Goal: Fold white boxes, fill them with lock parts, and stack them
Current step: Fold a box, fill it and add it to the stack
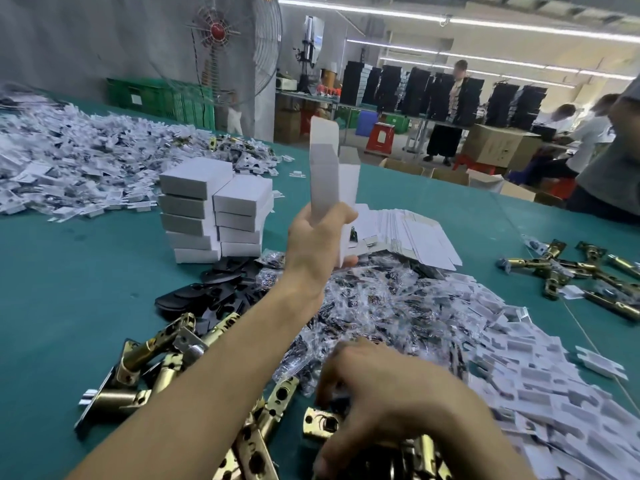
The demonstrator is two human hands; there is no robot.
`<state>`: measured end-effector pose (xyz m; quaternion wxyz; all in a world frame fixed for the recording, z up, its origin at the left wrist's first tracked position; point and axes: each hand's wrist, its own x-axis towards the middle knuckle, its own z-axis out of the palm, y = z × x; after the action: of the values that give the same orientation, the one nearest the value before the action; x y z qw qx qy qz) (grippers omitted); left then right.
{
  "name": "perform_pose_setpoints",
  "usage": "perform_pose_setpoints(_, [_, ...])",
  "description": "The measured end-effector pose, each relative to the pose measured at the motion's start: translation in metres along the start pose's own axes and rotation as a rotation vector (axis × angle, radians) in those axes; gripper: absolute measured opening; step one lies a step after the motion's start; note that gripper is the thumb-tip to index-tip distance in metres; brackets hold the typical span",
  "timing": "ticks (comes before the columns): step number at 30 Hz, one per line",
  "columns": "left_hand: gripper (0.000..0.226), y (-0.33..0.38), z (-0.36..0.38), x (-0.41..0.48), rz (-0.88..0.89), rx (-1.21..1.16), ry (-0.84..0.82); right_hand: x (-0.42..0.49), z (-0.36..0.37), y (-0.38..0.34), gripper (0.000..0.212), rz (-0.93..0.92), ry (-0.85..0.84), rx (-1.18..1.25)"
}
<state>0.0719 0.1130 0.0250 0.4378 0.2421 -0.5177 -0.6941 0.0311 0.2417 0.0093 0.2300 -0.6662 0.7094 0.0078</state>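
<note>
My left hand [320, 237] grips the lower end of a white box [329, 174], held upright above the table with its top flap open. My right hand [374, 386] is low at the front, fingers curled down into a pile of brass latch bolts [166, 368] and bagged screws [374, 299]; what it holds is hidden. Two stacks of closed white boxes [214, 209] stand on the green table [69, 271] left of the raised box. Flat unfolded box blanks [412, 230] lie fanned behind my left hand. Black plates [207, 292] lie beside the stacks.
Heaps of small white packets cover the table at the far left [86, 168] and the near right [554, 393]. More brass latches [581, 271] lie at the right. A person [613, 161] stands at the right edge. A big fan [221, 46] stands behind the table.
</note>
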Motion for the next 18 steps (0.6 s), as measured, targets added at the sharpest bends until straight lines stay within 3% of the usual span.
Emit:
perform_pose_setpoints(2, [0.063, -0.002, -0.001, 0.000, 0.021, 0.020, -0.001, 0.004, 0.003, -0.003, 0.039, -0.033, 0.043, -0.032])
perform_pose_setpoints(4, [0.072, -0.004, -0.002, 0.001, 0.039, 0.039, 0.005, 0.006, 0.002, -0.002, 0.039, -0.070, 0.088, -0.022])
perform_pose_setpoints(12, [0.043, -0.012, 0.001, -0.001, 0.201, 0.218, 0.029, -0.017, -0.025, 0.025, 0.038, -0.013, 0.265, 0.382])
perform_pose_setpoints(15, [0.034, -0.015, 0.000, -0.001, 0.237, 0.331, 0.031, -0.021, -0.031, 0.035, 0.034, 0.064, 0.485, 0.674])
perform_pose_setpoints(18, [0.028, -0.018, -0.001, -0.001, 0.269, 0.491, 0.005, -0.026, -0.036, 0.051, 0.034, 0.169, 0.877, 0.731])
